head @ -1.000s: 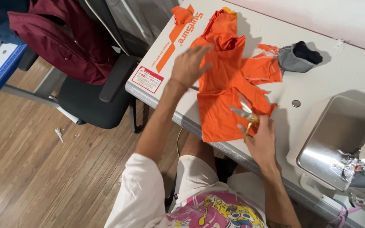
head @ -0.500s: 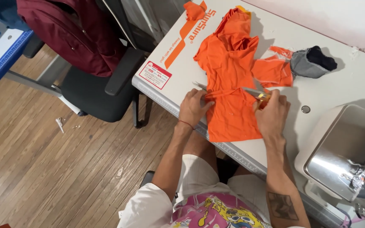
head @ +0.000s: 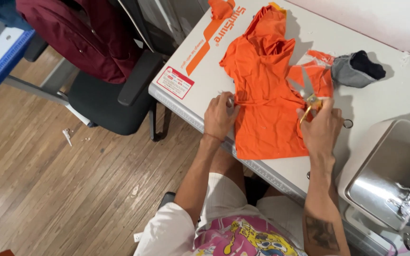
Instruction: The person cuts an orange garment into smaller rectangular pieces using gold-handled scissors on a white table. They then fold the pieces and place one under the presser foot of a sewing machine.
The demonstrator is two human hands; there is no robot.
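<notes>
Head view: left hand (head: 219,118) fingers pinch the orange fabric (head: 262,95) edge; right hand (head: 321,130) grips open scissors (head: 308,92). Cut scraps already lie beside; most fabric remains whole.

A rectangular white-and-red label (head: 175,82) is seen on the tabletop (head: 395,95) just left of the left hand (head: 219,118); an orange printed stripe (head: 209,40) runs beyond it.
</notes>
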